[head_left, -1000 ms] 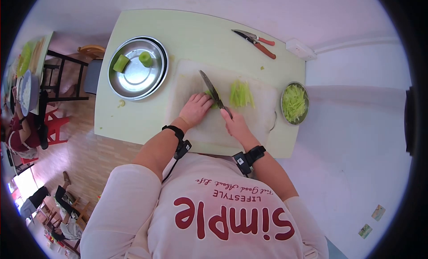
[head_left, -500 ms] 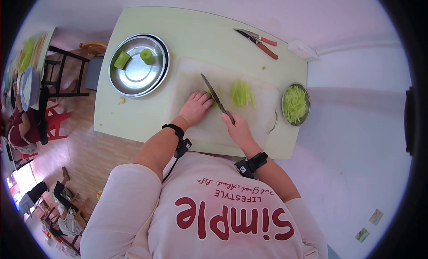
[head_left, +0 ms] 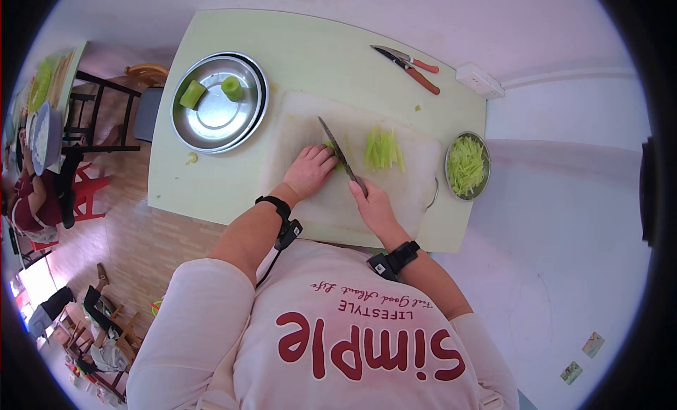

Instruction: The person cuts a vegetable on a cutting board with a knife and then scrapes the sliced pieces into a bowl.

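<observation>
My right hand (head_left: 374, 207) is wrapped round the handle of a long-bladed kitchen knife (head_left: 336, 146), whose blade slants up and left over the white cutting board (head_left: 296, 117). Right beside the blade, the curled fingers of my left hand (head_left: 310, 171) press down on a green vegetable piece (head_left: 330, 147), mostly hidden under them. A pile of pale green vegetable strips (head_left: 383, 149) lies on the board to the right of the knife.
Two thick green vegetable chunks (head_left: 192, 94) sit in a steel basin (head_left: 214, 138) at left. A bowl (head_left: 451, 188) of shredded vegetable stands at the right edge. Scissors (head_left: 425, 66) and a red-handled knife (head_left: 423, 80) lie at the back. Another person (head_left: 42, 202) is far left.
The knife and my right hand have shifted very slightly left, toward my left hand. My left hand stays in place on the vegetable piece.
</observation>
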The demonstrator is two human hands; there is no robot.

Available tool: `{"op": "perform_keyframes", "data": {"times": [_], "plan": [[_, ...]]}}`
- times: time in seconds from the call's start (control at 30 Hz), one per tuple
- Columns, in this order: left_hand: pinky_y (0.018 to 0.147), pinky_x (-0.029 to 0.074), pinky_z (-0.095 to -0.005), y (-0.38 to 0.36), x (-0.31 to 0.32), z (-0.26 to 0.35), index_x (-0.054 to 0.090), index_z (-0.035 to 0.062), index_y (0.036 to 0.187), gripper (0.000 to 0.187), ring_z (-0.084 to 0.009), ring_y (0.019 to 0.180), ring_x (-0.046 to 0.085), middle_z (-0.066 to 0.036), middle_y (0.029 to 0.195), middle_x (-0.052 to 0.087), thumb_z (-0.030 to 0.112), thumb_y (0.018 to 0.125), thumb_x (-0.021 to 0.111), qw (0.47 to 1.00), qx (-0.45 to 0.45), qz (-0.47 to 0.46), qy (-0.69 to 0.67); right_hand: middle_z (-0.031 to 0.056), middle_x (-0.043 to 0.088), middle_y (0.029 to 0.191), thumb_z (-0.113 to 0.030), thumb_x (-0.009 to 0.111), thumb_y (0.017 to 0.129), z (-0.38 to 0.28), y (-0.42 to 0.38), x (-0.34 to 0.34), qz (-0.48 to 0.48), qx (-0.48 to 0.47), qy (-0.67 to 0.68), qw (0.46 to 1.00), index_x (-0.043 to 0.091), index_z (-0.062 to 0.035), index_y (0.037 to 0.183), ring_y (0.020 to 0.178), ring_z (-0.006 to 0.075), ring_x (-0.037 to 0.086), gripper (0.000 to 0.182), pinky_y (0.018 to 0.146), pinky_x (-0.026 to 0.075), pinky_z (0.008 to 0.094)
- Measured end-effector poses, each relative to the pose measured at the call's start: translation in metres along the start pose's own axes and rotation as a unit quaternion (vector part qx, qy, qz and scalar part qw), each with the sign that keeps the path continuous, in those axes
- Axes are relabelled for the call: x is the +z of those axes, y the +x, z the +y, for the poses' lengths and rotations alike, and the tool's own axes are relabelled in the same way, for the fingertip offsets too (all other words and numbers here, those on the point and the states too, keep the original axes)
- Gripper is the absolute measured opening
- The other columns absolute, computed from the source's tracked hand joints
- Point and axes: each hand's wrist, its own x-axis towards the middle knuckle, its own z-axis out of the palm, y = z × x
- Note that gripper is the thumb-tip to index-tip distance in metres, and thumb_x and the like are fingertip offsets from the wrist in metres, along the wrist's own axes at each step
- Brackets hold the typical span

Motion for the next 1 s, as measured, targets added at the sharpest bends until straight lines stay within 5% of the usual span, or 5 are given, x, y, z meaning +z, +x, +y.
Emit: {"op": "perform_keyframes", "data": {"times": [0.63,0.9,1.0], "plan": [[0.096,0.042,-0.0402,-0.001,0.005,-0.002,0.059,0.0068,0.106,0.03,-0.0279,0.111,0.051,-0.009,0.111,0.055,0.014,0.077,0.064,0.998,-0.021,0.027,-0.046,0.0234,0.066,0.092,-0.039,0.053,0.094,0.005,0.006,0.004,0.014,-0.019,0.008,1.0,0.061,-0.0006,0.116,0.087,0.0372,0.065,0.045,0.077,0.05,0.0395],[0.096,0.042,-0.0398,-0.002,0.003,-0.003,0.058,0.0056,0.106,0.03,-0.0286,0.111,0.05,-0.01,0.111,0.055,0.011,0.077,0.063,1.0,-0.012,0.014,-0.025,0.0207,0.066,0.085,-0.042,0.054,0.093,0.02,0.011,0.009,-0.025,0.104,0.073,0.992,0.062,0.0005,0.113,0.08,0.0315,0.065,0.047,0.074,0.05,0.0361],[0.096,0.042,-0.0399,-0.001,0.003,-0.002,0.058,0.0056,0.106,0.03,-0.0285,0.112,0.05,-0.01,0.112,0.055,0.012,0.078,0.063,1.0,-0.015,0.016,-0.02,0.0212,0.066,0.088,-0.041,0.054,0.093,0.015,0.005,0.007,-0.008,0.054,0.075,0.996,0.062,0.0004,0.114,0.082,0.0321,0.066,0.047,0.076,0.05,0.0359]]}}
